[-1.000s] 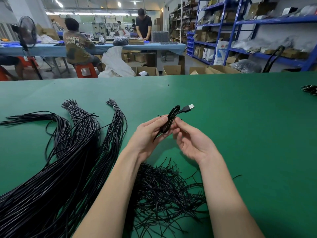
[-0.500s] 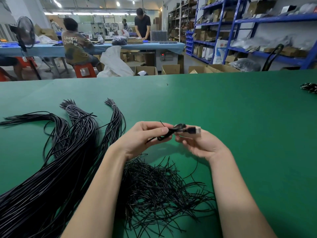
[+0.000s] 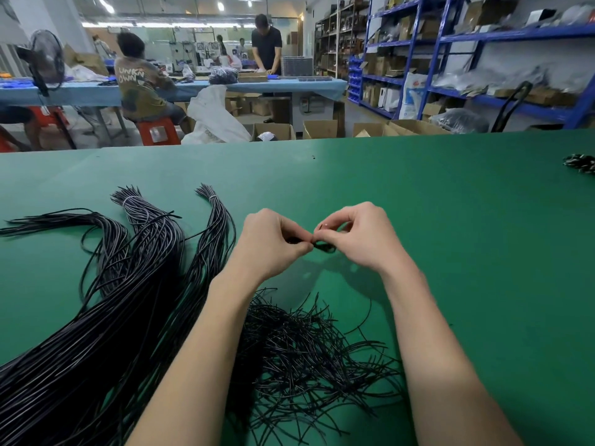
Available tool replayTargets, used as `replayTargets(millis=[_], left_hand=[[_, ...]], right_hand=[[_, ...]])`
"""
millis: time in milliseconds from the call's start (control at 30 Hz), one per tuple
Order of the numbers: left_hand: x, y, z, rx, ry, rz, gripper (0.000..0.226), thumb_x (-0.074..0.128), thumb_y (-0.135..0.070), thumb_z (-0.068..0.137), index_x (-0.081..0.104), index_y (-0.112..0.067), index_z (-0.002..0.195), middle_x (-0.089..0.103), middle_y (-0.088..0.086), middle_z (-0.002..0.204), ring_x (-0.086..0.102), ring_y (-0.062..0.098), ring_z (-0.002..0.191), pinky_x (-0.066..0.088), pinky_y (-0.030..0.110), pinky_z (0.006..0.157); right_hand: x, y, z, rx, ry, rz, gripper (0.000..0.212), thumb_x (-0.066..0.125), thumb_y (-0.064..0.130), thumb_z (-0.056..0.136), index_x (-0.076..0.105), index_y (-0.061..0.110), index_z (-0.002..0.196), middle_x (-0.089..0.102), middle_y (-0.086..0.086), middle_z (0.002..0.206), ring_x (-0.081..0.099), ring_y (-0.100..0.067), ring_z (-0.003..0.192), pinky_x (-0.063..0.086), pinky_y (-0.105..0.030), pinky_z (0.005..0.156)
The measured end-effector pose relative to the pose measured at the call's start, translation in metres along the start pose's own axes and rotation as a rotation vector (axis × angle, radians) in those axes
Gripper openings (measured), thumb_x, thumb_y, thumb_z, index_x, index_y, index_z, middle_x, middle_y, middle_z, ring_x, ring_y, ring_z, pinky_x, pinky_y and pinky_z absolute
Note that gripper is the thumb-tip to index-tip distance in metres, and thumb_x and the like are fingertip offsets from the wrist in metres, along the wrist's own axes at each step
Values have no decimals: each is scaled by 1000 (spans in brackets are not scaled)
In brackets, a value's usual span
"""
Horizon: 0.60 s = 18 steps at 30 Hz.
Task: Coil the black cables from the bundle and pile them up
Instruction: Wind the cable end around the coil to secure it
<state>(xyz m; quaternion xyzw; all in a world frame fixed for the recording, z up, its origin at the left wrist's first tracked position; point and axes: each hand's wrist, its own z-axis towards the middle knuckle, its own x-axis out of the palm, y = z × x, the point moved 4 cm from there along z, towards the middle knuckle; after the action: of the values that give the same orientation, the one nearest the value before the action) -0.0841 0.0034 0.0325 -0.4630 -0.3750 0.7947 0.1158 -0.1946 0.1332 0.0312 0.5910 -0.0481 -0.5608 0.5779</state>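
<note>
Most of the work is left: the big bundle [image 3: 106,317] of black cables sprawls across the green desk [image 3: 450,252] at my left. A loose heap of thin black ties [image 3: 309,355] lies between my forearms. Far right sits a small dark pile [image 3: 581,163], perhaps finished coils. My left hand [image 3: 270,243] and right hand [image 3: 357,236] meet above the desk, fingers curled, pinching one small coiled cable [image 3: 323,247].

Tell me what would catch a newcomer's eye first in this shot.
Two bare hands, the left hand and right hand, meet mid-table, pinching a small coiled black cable. A long bundle of black cables sweeps across the green table at left. Nearer the camera, under the forearms, lies a tangle of thin black ties.
</note>
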Motion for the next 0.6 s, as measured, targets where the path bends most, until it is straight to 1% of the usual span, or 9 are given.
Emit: replayTargets(millis=[100,167,233,300,333,433,467,533,600], left_hand=[[1,1,1,-7,-140,-47,7,82,-17,77,83,-23,81,60,-25,53,57,-15,52,36,0,52],[2,4,1,-28,-169,-94,6,83,-20,78,83,-23,82,63,-24,56,57,-15,52,37,0,53],[3,8,1,-71,-181,-162,5,84,-22,78,83,-23,83,70,-20,64,60,-13,55,39,1,55],[3,11,2,-92,-187,-196,6,84,-23,78,83,-22,84,74,-16,71,62,-11,58,41,3,57],[3,12,3,-88,-191,-195,6,84,-23,78,83,-22,84,73,-15,70,61,-11,57,41,2,56],[1,7,2,-13,-204,-103,5,83,-20,80,82,-21,84,69,-19,66,59,-15,57,38,-1,56],[1,4,2,24,-212,-59,6,81,-18,80,83,-21,85,70,-17,67,58,-17,58,37,-2,57],[2,0,0,95,-234,4,9,79,-15,81,83,-21,86,76,-9,76,56,-20,61,36,-4,61],[5,-4,-1,145,-251,33,9,77,-16,83,83,-21,88,78,-6,80,55,-22,62,37,-5,63]], right_hand=[[4,8,1,-55,-104,8,16,80,23,82,75,31,69,65,28,59,58,-1,55,41,-9,48],[7,5,-1,-61,-132,57,12,79,20,83,77,27,73,68,20,60,63,-4,55,47,-13,52],[9,2,-6,-65,-145,110,9,80,17,84,79,23,78,71,11,64,68,-5,58,52,-17,56],[10,2,-8,-95,-156,120,8,81,14,84,80,21,79,73,10,70,70,-6,62,56,-19,62],[10,3,-7,-107,-151,115,8,81,14,83,80,21,79,73,10,72,71,-5,63,56,-18,63],[11,2,-5,-65,-79,118,10,79,16,84,79,25,80,75,9,68,72,-4,64,52,-12,62],[11,1,-5,-26,-44,138,8,79,18,84,79,25,81,76,8,68,73,-7,65,54,-14,65],[11,-2,-5,45,8,230,2,80,22,82,79,22,83,77,3,73,76,-15,72,61,-25,73],[9,-2,-6,94,5,366,5,82,18,82,78,16,82,78,-2,76,78,-18,77,64,-31,73]])
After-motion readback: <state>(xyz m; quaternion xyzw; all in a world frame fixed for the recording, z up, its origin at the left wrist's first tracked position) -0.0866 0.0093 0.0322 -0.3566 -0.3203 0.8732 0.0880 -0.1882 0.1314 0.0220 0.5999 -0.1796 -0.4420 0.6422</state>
